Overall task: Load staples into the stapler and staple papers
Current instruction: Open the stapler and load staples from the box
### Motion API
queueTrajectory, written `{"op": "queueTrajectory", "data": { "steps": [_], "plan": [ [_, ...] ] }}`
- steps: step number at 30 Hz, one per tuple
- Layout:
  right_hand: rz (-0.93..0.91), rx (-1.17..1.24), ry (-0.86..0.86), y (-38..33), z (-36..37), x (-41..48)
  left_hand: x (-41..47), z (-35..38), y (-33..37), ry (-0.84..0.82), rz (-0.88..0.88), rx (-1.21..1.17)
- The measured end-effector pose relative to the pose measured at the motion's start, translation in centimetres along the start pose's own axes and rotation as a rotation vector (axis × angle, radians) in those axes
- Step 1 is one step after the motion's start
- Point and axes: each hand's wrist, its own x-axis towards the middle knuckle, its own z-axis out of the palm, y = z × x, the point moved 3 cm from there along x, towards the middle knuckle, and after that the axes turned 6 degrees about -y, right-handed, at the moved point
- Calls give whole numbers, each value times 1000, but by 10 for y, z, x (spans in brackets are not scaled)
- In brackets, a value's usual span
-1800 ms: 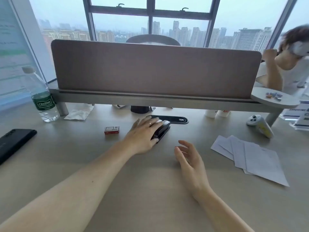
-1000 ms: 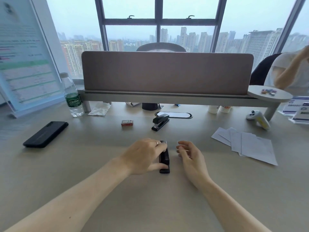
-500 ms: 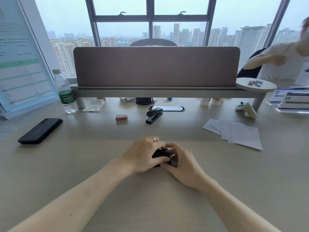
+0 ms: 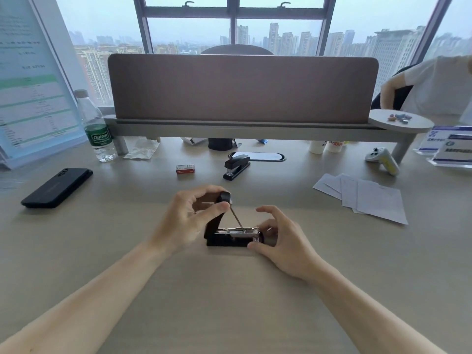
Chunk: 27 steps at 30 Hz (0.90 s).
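Pinching black lid (image 4: 214,224) of stapler (image 4: 229,242); shiny channel (image 4: 237,231).

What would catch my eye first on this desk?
Dead centre, a black stapler lies hinged open, its metal channel bared: the left hand pinches the raised lid, the right hand grips the front end. Behind it sit a small red staple box and a second stapler; loose papers fan out to the right.

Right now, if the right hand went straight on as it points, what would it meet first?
The right hand points left at the open stapler, whose front end it seems to hold; beyond that, likely the left hand.
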Motion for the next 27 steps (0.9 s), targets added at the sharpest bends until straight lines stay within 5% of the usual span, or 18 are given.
{"op": "queueTrajectory", "data": {
  "steps": [18, 27],
  "plan": [
    [16, -39, 53, 2, -1, -2, -48, -68, -45, 87, -431, -355],
    [-146, -189, 170, -4, -2, -7, -64, -63, -50, 217, -234, -252]
  ]
}}
